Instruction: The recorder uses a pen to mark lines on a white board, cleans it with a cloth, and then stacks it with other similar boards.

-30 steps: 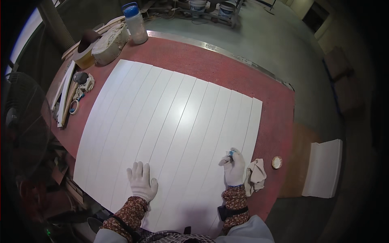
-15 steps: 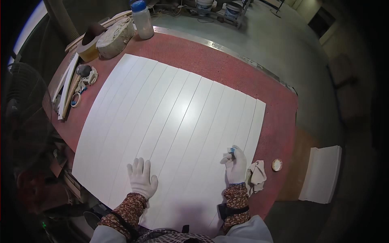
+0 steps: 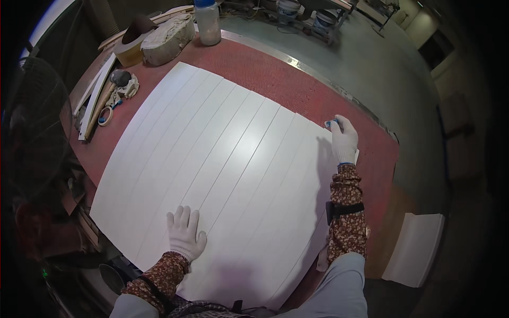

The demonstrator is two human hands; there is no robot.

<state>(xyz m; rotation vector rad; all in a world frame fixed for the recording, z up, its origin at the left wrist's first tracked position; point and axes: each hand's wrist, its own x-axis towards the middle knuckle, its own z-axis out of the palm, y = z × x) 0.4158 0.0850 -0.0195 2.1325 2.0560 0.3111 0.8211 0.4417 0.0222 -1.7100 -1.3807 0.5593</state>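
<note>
Long white strips lie side by side on the table's red mat, their far ends slightly stepped. My left hand, in a white knit glove, rests flat on the near part of the strips, fingers stretched out. My right hand, gloved too, is at the far right corner of the strips. Its fingers are pinched on a small piece with blue on it, too small to tell its kind. A cloth shows partly beside my right forearm.
A blue-capped bottle, a wide tape roll and a whitish block-like bundle stand at the far left. Near them lie a mallet, a narrow tape ring and thin slats. White panels sit right of the table.
My right hand has moved away from me, from the near right of the strips to their far right corner, still pinching the small piece. My left hand stays put. The view has shifted slightly.
</note>
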